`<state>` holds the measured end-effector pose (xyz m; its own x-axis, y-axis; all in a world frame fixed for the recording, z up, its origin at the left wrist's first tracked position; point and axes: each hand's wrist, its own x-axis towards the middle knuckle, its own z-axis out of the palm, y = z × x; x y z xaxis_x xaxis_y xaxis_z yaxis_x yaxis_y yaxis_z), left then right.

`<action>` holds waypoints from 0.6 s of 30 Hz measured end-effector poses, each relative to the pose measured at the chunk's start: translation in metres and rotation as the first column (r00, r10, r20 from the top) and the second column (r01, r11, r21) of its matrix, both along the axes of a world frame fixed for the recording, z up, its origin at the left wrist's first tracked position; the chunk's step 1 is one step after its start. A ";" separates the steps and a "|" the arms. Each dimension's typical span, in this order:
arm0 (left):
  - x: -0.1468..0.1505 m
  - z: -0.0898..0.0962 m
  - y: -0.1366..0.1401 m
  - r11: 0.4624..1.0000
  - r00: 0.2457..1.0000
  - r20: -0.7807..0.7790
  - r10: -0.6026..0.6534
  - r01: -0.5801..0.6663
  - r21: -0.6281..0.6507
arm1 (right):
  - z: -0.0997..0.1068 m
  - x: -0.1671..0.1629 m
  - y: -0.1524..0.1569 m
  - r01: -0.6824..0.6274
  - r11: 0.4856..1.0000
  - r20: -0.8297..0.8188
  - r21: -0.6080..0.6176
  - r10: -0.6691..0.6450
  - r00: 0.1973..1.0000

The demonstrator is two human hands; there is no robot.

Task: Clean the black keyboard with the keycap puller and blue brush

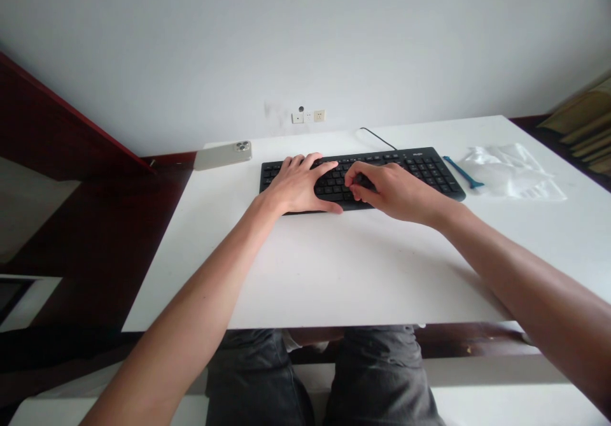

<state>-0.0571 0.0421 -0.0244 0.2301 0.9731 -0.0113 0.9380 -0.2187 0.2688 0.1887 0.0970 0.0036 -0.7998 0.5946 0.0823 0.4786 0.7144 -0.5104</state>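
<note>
A black keyboard point(427, 168) lies on the white table in front of me, slightly turned. My left hand point(300, 187) rests on its left half with the fingers spread and the thumb along the front edge. Over the middle keys, my right hand point(382, 184) is closed, its fingers curled in and pressed toward the thumb. Whatever those fingers hold, if anything, is hidden. To the right of the keyboard, a slim blue tool point(463, 172) with a wider end lies beside a crumpled, whitish, partly see-through sheet or bag point(518, 174).
A phone point(224, 155) lies at the table's back left corner. The keyboard's cable point(379, 138) runs toward the wall behind. Wall sockets point(308, 116) sit just above the back edge of the table point(324, 273). My legs point(267, 375) are under the front edge.
</note>
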 end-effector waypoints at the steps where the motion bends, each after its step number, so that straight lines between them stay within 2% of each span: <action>1: 0.001 0.000 0.000 1.000 1.000 0.000 0.004 -0.004 -0.006 | 0.000 0.000 0.001 -0.016 1.000 -0.003 0.008 0.016 1.000; 3: 0.004 -0.002 -0.002 1.000 1.000 0.008 0.013 -0.013 0.007 | 0.000 0.000 0.002 -0.019 1.000 -0.005 0.002 0.019 1.000; 6: 0.009 -0.009 -0.005 0.993 0.999 0.037 0.007 -0.012 0.119 | -0.002 -0.002 0.003 0.074 0.996 0.014 -0.053 -0.073 0.997; 9: 0.016 -0.013 -0.008 0.963 0.994 0.089 -0.069 0.043 0.268 | -0.002 -0.006 0.002 0.206 0.972 0.086 -0.111 -0.197 0.977; 11: 0.022 -0.014 -0.008 0.940 0.984 0.126 -0.125 0.077 0.331 | 0.000 -0.007 0.001 0.266 0.962 0.139 -0.063 -0.256 0.957; 14: 0.031 -0.014 -0.008 0.931 0.969 0.181 -0.166 0.093 0.352 | 0.004 -0.006 -0.001 0.316 0.946 0.207 0.066 -0.323 0.923; 16: 0.035 -0.016 -0.008 0.934 0.960 0.211 -0.184 0.104 0.341 | 0.006 -0.007 -0.002 0.325 0.945 0.253 0.051 -0.326 0.911; 18: 0.037 -0.019 -0.007 0.935 0.955 0.229 -0.186 0.101 0.340 | 0.006 -0.009 -0.004 0.328 0.945 0.256 -0.018 -0.312 0.915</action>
<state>-0.0203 0.0347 -0.0432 0.3212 0.8703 0.3734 0.7997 -0.4604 0.3853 0.1802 0.0933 0.0100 -0.5562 0.8198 -0.1360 0.7927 0.4742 -0.3831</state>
